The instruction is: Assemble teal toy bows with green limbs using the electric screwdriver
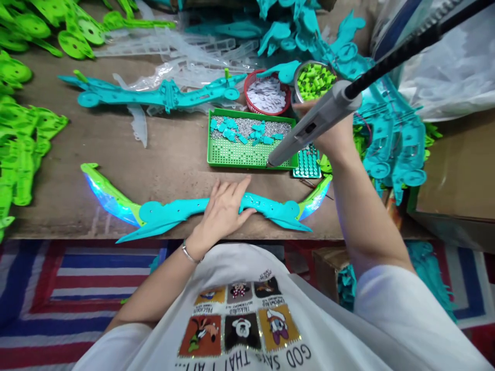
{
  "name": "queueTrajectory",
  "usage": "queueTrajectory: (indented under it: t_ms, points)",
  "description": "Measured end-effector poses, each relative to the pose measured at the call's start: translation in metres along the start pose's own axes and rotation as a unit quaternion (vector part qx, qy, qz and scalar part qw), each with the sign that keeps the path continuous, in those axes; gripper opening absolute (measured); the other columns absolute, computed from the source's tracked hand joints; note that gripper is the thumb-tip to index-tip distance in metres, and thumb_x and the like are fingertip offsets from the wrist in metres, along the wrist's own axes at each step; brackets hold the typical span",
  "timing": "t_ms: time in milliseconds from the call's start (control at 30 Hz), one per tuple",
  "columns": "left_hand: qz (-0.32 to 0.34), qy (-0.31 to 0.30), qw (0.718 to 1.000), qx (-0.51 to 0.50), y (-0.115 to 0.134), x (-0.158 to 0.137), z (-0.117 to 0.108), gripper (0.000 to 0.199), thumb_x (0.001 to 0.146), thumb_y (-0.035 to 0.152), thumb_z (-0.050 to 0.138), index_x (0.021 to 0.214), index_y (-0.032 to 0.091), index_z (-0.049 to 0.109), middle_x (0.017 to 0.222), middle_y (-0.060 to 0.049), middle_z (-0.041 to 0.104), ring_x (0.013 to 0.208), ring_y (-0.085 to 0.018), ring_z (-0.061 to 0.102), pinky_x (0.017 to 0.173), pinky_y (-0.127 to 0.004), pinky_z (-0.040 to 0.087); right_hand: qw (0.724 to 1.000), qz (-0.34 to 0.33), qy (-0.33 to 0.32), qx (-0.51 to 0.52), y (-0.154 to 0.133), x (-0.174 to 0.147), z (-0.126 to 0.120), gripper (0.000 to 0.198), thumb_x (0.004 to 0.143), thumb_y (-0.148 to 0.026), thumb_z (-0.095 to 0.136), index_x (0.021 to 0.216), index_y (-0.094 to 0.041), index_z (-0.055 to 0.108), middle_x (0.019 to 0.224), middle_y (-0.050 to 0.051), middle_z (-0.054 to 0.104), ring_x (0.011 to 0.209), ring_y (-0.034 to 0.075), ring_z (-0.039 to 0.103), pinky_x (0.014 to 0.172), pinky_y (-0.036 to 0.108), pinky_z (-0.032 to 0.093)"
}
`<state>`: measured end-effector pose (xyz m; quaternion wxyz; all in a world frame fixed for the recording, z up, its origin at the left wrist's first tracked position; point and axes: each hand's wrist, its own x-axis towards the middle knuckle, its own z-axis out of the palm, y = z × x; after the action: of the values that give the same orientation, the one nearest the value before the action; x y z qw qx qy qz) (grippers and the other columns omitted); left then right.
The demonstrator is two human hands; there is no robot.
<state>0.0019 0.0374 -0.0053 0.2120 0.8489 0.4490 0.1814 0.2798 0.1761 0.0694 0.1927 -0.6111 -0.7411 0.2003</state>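
A teal toy bow (266, 206) with light green and shiny blue end pieces lies across the near edge of the table. Over its middle, my left hand (226, 206) rests flat with the fingers stretched out. My right hand (337, 131) reaches toward the metal bowl of green pieces (315, 80). A grey electric screwdriver (313, 126) crosses in front of that hand, tip down to the left, its black cord rising to the upper right. The fingers of my right hand are mostly hidden behind it, so I cannot tell whether they grip anything.
A green tray (247, 159) holds screws and small teal parts. Beside it stand a red basket (266, 111) of white pieces and a teal tray of shiny round parts (307, 164). Another teal bow body (127, 97) lies behind. Green parts (23, 170) and teal parts (402, 129) crowd the sides.
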Motion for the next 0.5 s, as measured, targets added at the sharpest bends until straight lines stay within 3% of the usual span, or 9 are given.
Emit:
queueTrajectory:
  t_ms: [33, 100, 133, 233, 367, 500]
  points:
    - [-0.002, -0.001, 1.0, 0.0, 0.0, 0.0, 0.0, 0.076, 0.088, 0.04, 0.072, 0.149, 0.009, 0.04, 0.123, -0.018, 0.066, 0.116, -0.034, 0.06, 0.116, -0.057, 0.035, 0.998, 0.007, 0.052, -0.017, 0.0, -0.023, -0.002, 0.03, 0.097, -0.033, 0.051, 0.105, -0.018, 0.075, 0.097, 0.008, 0.072, 0.106, 0.023, 0.061, 0.091, 0.038, 0.045]
    - [-0.003, 0.0, 1.0, -0.001, -0.001, 0.0, 0.001, 0.076, 0.087, 0.04, 0.072, 0.148, 0.008, 0.04, 0.123, -0.019, 0.066, 0.118, -0.035, 0.06, 0.116, -0.057, 0.035, 0.996, 0.016, 0.09, -0.016, -0.009, -0.066, -0.001, 0.022, 0.093, -0.032, 0.059, 0.096, -0.022, 0.078, 0.089, 0.007, 0.07, 0.092, 0.022, 0.063, 0.082, 0.037, 0.047]
    - [-0.002, 0.001, 1.0, -0.001, -0.001, 0.0, 0.002, 0.076, 0.087, 0.04, 0.072, 0.147, 0.007, 0.04, 0.123, -0.019, 0.065, 0.118, -0.035, 0.06, 0.115, -0.057, 0.036, 0.996, 0.025, 0.089, -0.001, -0.017, -0.085, 0.003, 0.02, 0.091, -0.032, 0.061, 0.096, -0.023, 0.078, 0.085, 0.006, 0.069, 0.084, 0.02, 0.062, 0.077, 0.036, 0.047]
    - [0.001, 0.015, 1.0, 0.002, -0.002, 0.0, 0.003, 0.077, 0.085, 0.039, 0.075, 0.145, 0.004, 0.042, 0.12, -0.02, 0.065, 0.115, -0.036, 0.06, 0.112, -0.056, 0.04, 0.993, 0.08, -0.011, 0.088, -0.045, -0.125, 0.023, 0.023, 0.088, -0.033, 0.062, 0.098, -0.019, 0.077, 0.079, 0.004, 0.067, 0.07, 0.016, 0.059, 0.065, 0.031, 0.045]
    - [0.004, 0.032, 0.999, 0.0, -0.003, 0.001, 0.005, 0.076, 0.084, 0.04, 0.076, 0.143, 0.004, 0.045, 0.114, -0.018, 0.066, 0.111, -0.036, 0.06, 0.108, -0.055, 0.044, 0.959, 0.182, -0.1, 0.191, -0.065, -0.139, 0.057, 0.02, 0.077, -0.035, 0.068, 0.081, -0.015, 0.069, 0.066, 0.001, 0.064, 0.057, 0.012, 0.054, 0.053, 0.025, 0.041]
    - [0.0, 0.045, 0.999, -0.008, -0.004, 0.0, 0.006, 0.075, 0.084, 0.041, 0.075, 0.144, 0.007, 0.045, 0.113, -0.017, 0.066, 0.109, -0.035, 0.06, 0.106, -0.053, 0.045, 0.959, 0.202, -0.126, 0.151, -0.061, -0.132, 0.075, 0.011, 0.069, -0.026, 0.065, 0.071, -0.016, 0.069, 0.061, 0.001, 0.065, 0.056, 0.012, 0.055, 0.052, 0.024, 0.038]
